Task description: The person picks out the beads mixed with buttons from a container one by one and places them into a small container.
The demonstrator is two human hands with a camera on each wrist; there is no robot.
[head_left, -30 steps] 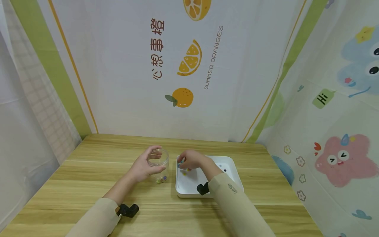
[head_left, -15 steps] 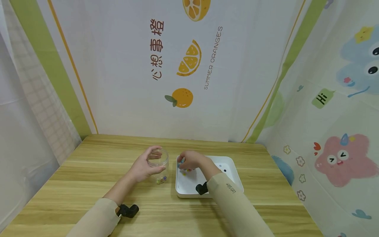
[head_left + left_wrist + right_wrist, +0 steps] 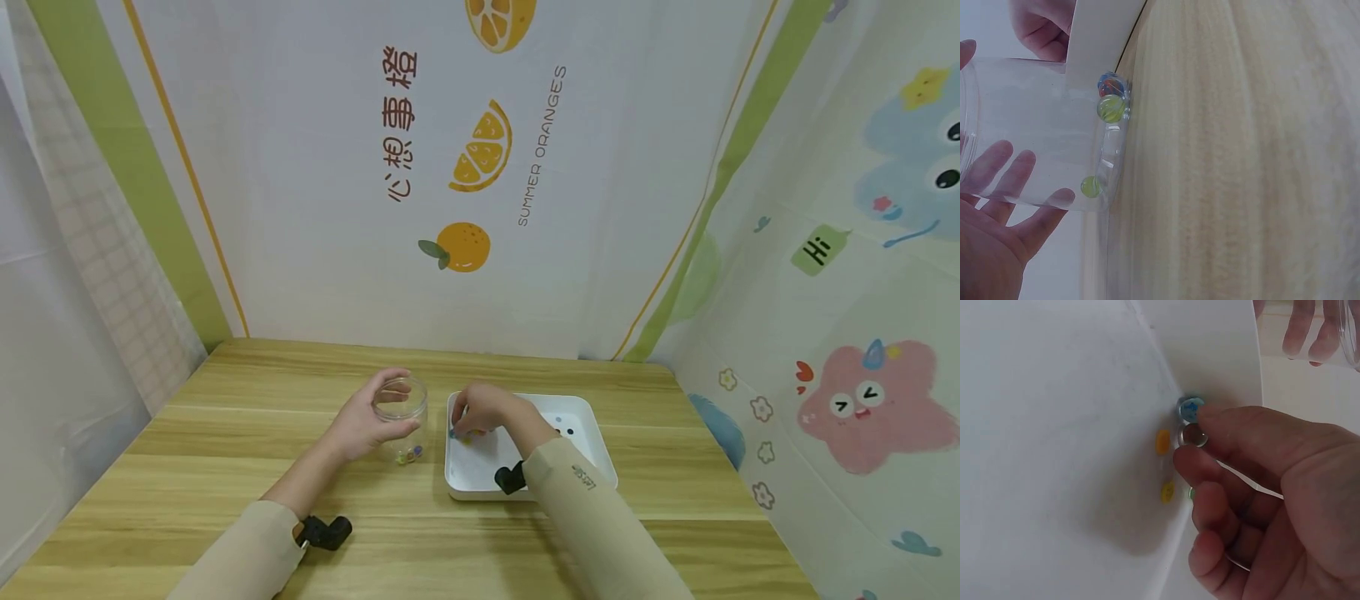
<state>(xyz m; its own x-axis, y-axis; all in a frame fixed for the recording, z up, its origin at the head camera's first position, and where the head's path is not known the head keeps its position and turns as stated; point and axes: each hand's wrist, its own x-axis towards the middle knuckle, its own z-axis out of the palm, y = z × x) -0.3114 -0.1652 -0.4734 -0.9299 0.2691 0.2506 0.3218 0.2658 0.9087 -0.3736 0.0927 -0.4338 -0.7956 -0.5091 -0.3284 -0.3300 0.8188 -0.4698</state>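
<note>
My left hand [image 3: 360, 429] grips a clear plastic jar [image 3: 1035, 131], uncapped and upright on the table. Several glass marbles [image 3: 1111, 109] lie at its bottom, yellow-green ones and one blue and red. Inside a white tray [image 3: 480, 479], my right hand [image 3: 483, 406] reaches down to the left wall. Its thumb and forefinger are on either side of a brownish glass marble [image 3: 1194, 435]. A blue marble [image 3: 1190, 409] sits right at the thumb tip. Below the fingers lie a flat orange piece [image 3: 1163, 442] and a yellow piece [image 3: 1167, 492]; a green one is mostly hidden.
Small dark pieces [image 3: 570, 432] and a light blue piece [image 3: 558, 420] lie at the tray's right side. Jar and tray stand close together on the wooden table [image 3: 405, 550]. Behind hangs a printed curtain [image 3: 337, 275].
My right hand's fingertips have shifted slightly toward me along the tray's left wall, and the blue marble now shows lower there. The left hand and jar have stayed in place.
</note>
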